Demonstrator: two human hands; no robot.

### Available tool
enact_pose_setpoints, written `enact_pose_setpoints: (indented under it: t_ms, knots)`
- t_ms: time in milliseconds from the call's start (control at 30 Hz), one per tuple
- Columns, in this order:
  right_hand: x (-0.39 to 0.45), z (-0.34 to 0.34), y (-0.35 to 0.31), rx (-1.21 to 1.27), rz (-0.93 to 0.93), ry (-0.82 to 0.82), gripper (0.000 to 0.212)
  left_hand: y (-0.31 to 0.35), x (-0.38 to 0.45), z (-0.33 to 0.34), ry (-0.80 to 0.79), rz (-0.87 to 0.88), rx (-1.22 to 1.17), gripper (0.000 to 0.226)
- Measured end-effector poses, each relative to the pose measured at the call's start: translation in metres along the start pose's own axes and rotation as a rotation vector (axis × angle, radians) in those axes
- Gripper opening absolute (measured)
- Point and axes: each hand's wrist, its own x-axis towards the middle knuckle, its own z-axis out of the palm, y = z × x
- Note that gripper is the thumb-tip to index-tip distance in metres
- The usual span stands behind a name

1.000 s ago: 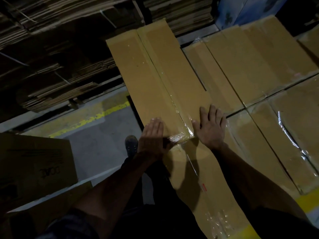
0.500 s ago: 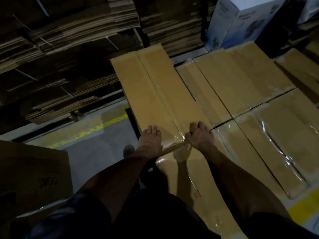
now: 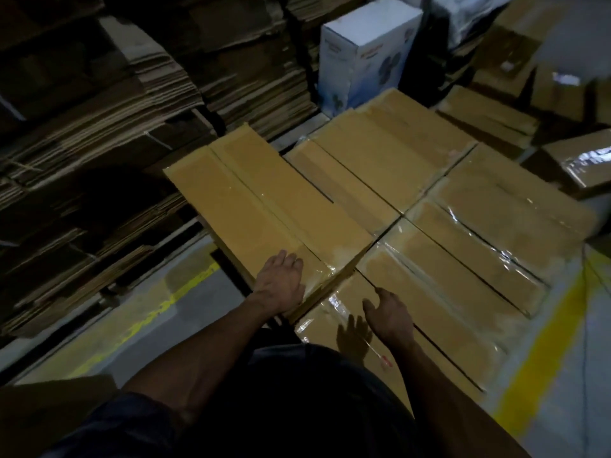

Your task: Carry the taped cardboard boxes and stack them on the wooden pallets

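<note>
A long taped cardboard box (image 3: 258,206) lies on top of a layer of similar taped boxes (image 3: 463,233), its far end pointing away to the left. My left hand (image 3: 281,285) rests flat on its near left corner, fingers relaxed over the edge. My right hand (image 3: 390,315) hovers just above the lower box (image 3: 347,328) in front of me, fingers loose, holding nothing, with its shadow on the cardboard. The pallet under the boxes is hidden.
Tall stacks of flattened cardboard (image 3: 115,127) fill the left side. A white and blue printed carton (image 3: 360,51) stands behind the boxes. More taped boxes (image 3: 582,163) sit at the right. Yellow floor lines (image 3: 542,348) run along the stack and at the left (image 3: 175,295).
My right hand has lifted off the top box's near end and drawn back over the lower box. My left hand stays on the corner. The view has pulled back and tilted up.
</note>
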Motion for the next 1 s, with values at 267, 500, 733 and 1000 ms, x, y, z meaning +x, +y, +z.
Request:
enact_pose_setpoints:
  t_ms: [267,500,733,1000]
  knots:
    - [-0.055,0.032,0.003,0.138,0.262,0.106,0.057,0.007,-0.003,0.005,-0.022,0.264,0.095,0.061]
    - [-0.120,0.067,0.023,0.261,0.438,0.184,0.054,0.022,-0.019,0.015,-0.047,0.455,0.116,0.060]
    - [-0.164,0.079,0.064,0.372,0.632,0.307,0.058,0.072,-0.019,0.023,-0.054,0.645,0.211,0.058]
    - [-0.204,0.069,0.148,0.474,0.735,0.372,0.059,0.181,-0.027,0.052,-0.080,0.768,0.256,0.057]
